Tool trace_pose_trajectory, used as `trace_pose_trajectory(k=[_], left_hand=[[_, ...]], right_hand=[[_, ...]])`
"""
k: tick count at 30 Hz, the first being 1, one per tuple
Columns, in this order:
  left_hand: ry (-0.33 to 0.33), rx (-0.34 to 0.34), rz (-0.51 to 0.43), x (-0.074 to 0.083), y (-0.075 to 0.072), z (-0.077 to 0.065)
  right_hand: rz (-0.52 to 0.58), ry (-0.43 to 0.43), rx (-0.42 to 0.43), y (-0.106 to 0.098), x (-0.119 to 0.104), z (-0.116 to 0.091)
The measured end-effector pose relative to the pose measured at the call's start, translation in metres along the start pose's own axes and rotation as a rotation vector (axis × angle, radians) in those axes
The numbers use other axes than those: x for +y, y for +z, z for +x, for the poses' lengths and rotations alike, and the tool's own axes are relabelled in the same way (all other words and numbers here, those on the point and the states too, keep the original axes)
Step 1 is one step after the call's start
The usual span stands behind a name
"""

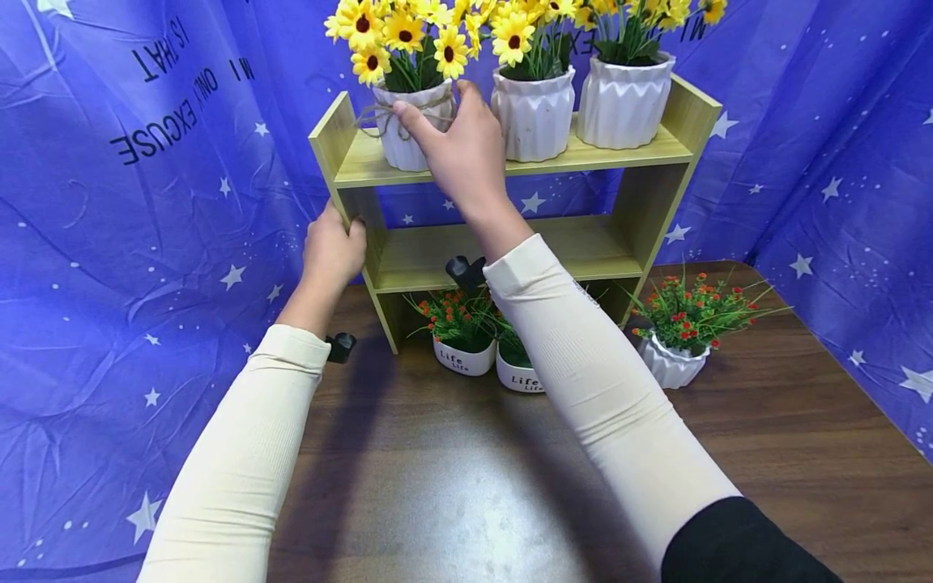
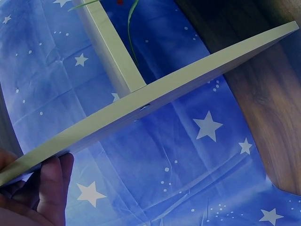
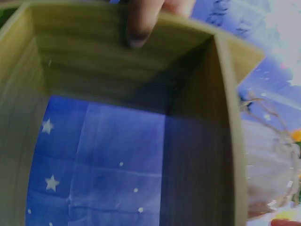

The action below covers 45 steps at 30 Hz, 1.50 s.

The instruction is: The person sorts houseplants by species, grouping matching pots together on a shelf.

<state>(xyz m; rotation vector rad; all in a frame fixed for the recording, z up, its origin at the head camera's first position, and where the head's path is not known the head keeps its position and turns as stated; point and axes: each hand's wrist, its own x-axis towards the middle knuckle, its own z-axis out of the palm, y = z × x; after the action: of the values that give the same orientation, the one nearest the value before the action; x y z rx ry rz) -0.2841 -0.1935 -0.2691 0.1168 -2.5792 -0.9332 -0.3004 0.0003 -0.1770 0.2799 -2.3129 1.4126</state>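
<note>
My left hand (image 1: 333, 253) grips the left side panel of a light wooden shelf (image 1: 503, 251), with the thumb on the panel's inner side. In the left wrist view, fingers (image 2: 52, 186) wrap that panel's edge (image 2: 188, 74). On the top board, my right hand (image 1: 472, 154) holds a white ribbed pot (image 1: 399, 146) of yellow artificial sunflowers (image 1: 403, 32), thumb at the front and fingers at its right side. Twine (image 1: 382, 113) is tied round this pot. In the right wrist view, the pot (image 3: 268, 160) shows at the right edge, and the left thumb (image 3: 141, 21) at the top.
Two more white pots (image 1: 532, 113) of sunflowers stand on the top board. Below, white planters (image 1: 464, 359) with red-flowered plants sit under the lower board. Another red-flowered pot (image 1: 672, 363) is on the brown wooden table (image 1: 437, 470). Blue star-patterned cloth (image 1: 146, 267) hangs behind.
</note>
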Motion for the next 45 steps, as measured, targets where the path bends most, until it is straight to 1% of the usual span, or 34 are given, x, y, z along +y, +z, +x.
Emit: trace_pose_trajectory(k=[2,4,8,10,16,21,24,28,32,37,45], left_hand=[[-0.007,-0.006,0.001,0.001,0.000,-0.001],[-0.009,-0.007,-0.001,0.002,0.000,-0.001],[-0.005,0.004,0.003,0.002,0.000,-0.002],[-0.004,0.010,0.004,0.002,0.000,-0.002],[-0.007,0.012,0.003,-0.002,0.001,-0.001],[0.016,0.013,0.002,-0.001,0.003,-0.002],[0.036,0.025,0.001,-0.001,0.003,-0.002],[0.045,0.035,-0.007,0.000,0.003,-0.001],[0.049,0.034,-0.015,0.000,0.003,-0.001],[0.053,0.039,-0.012,-0.001,0.004,-0.002],[0.053,0.038,-0.013,-0.001,0.004,-0.003]], right_hand=[[0.083,-0.026,0.010,-0.005,0.003,-0.009],[0.171,-0.073,0.036,-0.011,0.007,-0.020],[0.251,-0.180,0.107,-0.021,0.016,-0.041],[0.266,-0.221,0.137,-0.026,0.023,-0.051],[0.293,-0.276,0.199,-0.040,0.051,-0.080],[0.255,-0.313,0.243,-0.055,0.084,-0.103],[0.228,-0.290,0.244,-0.064,0.104,-0.117],[0.205,-0.206,0.250,-0.075,0.131,-0.134],[0.169,-0.115,0.284,-0.084,0.158,-0.149],[0.095,-0.039,0.306,-0.099,0.189,-0.170],[-0.014,0.055,0.309,-0.119,0.225,-0.200]])
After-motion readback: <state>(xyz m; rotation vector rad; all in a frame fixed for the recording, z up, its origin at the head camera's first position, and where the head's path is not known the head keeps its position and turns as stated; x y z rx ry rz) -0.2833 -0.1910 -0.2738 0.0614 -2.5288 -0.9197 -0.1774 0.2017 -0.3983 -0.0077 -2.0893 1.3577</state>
